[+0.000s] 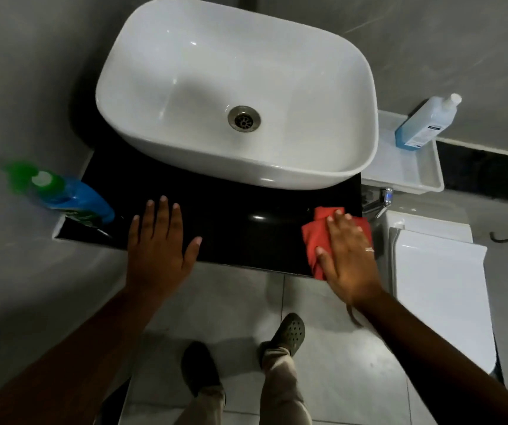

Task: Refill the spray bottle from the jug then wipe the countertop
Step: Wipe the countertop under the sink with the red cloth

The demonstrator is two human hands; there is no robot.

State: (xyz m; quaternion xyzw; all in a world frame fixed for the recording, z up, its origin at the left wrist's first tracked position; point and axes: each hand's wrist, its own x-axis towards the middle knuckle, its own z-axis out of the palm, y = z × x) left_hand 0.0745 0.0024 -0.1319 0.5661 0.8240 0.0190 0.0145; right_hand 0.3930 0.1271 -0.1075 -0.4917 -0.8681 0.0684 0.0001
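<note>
A black glossy countertop (231,222) carries a white basin (237,96). My right hand (347,256) lies flat with straight fingers on a red cloth (317,234), pressing it onto the counter's right front corner. My left hand (157,243) rests flat and spread on the counter's front left part, holding nothing. A blue bottle with a green top (65,194) stands at the counter's far left corner, blurred. A pale blue bottle with a white cap (424,124) leans in a white tray (424,179) to the right of the basin.
Grey walls close in on the left and behind. A chrome tap fitting (380,204) sticks out just right of the counter, above a white toilet cistern and lid (439,289). My two feet (243,357) stand on grey floor tiles below the counter edge.
</note>
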